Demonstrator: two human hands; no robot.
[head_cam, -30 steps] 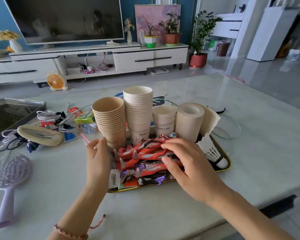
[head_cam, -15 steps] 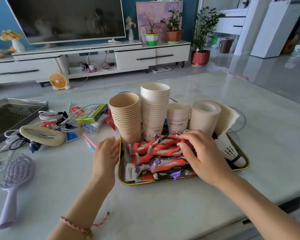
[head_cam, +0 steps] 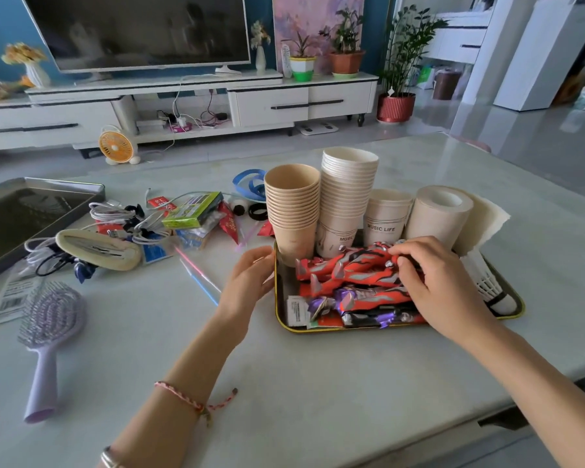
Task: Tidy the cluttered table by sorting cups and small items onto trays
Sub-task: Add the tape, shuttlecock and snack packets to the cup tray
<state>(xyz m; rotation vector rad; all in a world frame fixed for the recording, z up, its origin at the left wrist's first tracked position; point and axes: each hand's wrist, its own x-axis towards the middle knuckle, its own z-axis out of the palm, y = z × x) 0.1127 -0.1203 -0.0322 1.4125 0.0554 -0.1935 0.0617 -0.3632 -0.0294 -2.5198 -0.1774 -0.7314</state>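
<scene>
Room: I see a pale marble table (head_cam: pixel 318 383), with a TV unit and potted plants behind it.
Landmark: one yellow-rimmed tray (head_cam: pixel 352 330), right of the table's middle.
Cups: I count three stacks along the tray's far side: brown stack (head_cam: pixel 293 211) on the left, tall white stack (head_cam: pixel 347 197) in the middle, short printed stack (head_cam: pixel 384 221) on the right.
Also on the tray: one paper roll (head_cam: pixel 436 217) at the far right, one shuttlecock (head_cam: pixel 487 282) at the right edge, and a heap of red toy figures (head_cam: pixel 352 270) along the near side.
Left hand (head_cam: pixel 250 282): fingers loose and straight, touching the tray's left rim, holding nothing.
Right hand (head_cam: pixel 439 285): fingers bent over the figures. I cannot tell whether it grips one.
Left of the tray: cables (head_cam: pixel 115 214), one green box (head_cam: pixel 193 211), one cream case (head_cam: pixel 98 248), one lilac hairbrush (head_cam: pixel 44 332).
Far left of the tray: one metal tray (head_cam: pixel 31 204).
In the way: my right hand hides part of the heap, so I cannot count the figures.
</scene>
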